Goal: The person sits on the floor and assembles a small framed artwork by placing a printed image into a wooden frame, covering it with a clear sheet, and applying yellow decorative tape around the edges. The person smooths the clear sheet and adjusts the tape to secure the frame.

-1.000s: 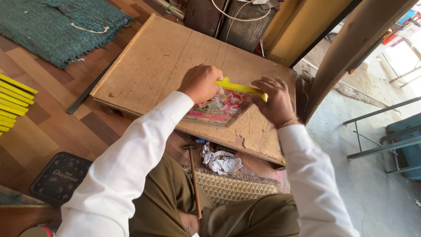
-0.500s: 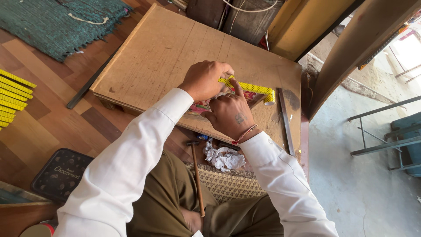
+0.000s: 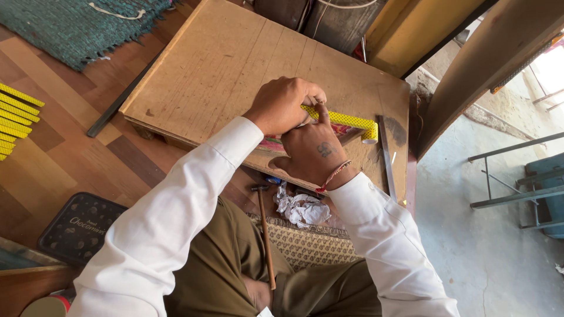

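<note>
while left hand grips yellow strip, right hand presses colourful packet flat, fingers extended.

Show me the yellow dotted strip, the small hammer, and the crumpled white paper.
Yellow dotted strip (image 3: 351, 120), head view, on its exposed middle.
Small hammer with wooden handle (image 3: 265, 235), head view, mid-handle.
Crumpled white paper (image 3: 301, 208), head view, its centre.

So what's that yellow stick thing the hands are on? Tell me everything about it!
The yellow strip is long, narrow and bright yellow with tiny dark dots, and its free right end shows a pale cut face. It lies flat on the brown board, slanting down to the right. The left hand covers its left end, the right hand has a finger pressing on top. A colourful picture lies beneath.
</note>
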Motion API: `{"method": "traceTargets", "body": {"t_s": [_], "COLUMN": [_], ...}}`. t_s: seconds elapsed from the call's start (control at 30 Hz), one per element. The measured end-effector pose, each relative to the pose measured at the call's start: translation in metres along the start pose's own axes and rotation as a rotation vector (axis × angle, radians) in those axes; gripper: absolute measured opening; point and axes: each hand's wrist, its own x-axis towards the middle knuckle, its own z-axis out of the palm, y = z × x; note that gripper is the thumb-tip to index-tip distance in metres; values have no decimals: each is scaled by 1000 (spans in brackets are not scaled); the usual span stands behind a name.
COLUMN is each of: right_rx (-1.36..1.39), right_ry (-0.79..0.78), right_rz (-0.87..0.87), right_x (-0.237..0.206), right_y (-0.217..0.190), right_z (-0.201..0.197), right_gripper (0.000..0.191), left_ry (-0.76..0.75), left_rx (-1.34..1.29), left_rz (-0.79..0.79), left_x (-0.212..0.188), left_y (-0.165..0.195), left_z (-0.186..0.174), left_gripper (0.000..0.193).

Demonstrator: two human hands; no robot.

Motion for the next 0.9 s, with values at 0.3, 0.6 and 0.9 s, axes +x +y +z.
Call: {"method": "traceTargets", "body": {"t_s": [0.3, 0.6, 0.9], "right_rx": [164, 624, 577], "right_ry": [355, 947, 883], "right_rz": [-59, 208, 256], "right_x": [-20, -27, -21], "right_y": [22, 52, 52], "right_z": [24, 39, 42], "right_gripper": [30, 43, 48], "left_ry": [-40, -57, -197], "left_rx": [34, -89, -285], "left_rz": [-53, -177, -356], "left_x": [8, 23, 50], "left_y": [-8, -14, -37], "left_z": [0, -3, 16], "left_gripper": [51, 25, 37]}}
